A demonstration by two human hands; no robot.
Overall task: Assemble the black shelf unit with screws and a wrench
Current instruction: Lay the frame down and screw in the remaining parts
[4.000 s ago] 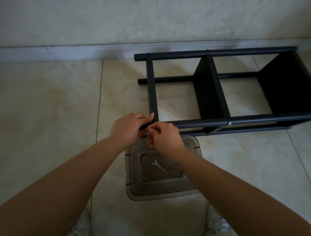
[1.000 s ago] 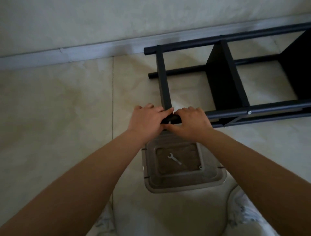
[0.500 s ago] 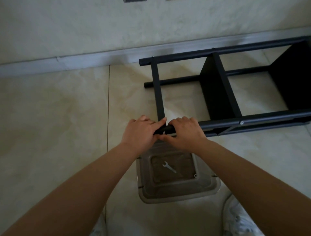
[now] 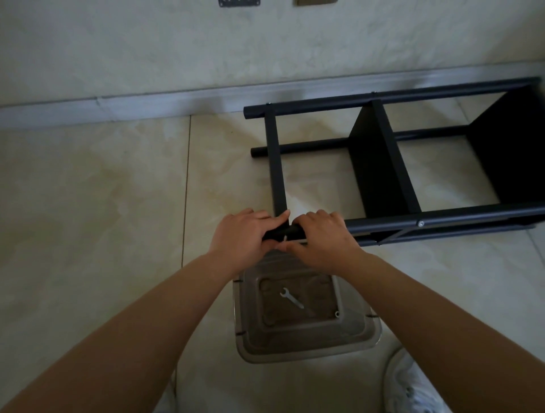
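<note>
- Our left hand [image 4: 240, 235] and right hand [image 4: 321, 240] both grasp the near tube end of the black shelf unit [image 4: 380, 165]
- Wrench [image 4: 291, 298] lies in the tray [image 4: 306, 347] below

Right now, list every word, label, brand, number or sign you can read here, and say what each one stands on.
None can be read.
The two plates at the top edge of the wall: cut off by the frame, any marks too blurred to read.
The black shelf unit, the wrench and the clear plastic bin it lies on: no print visible.
The white shoe: pattern only, no legible text.
</note>
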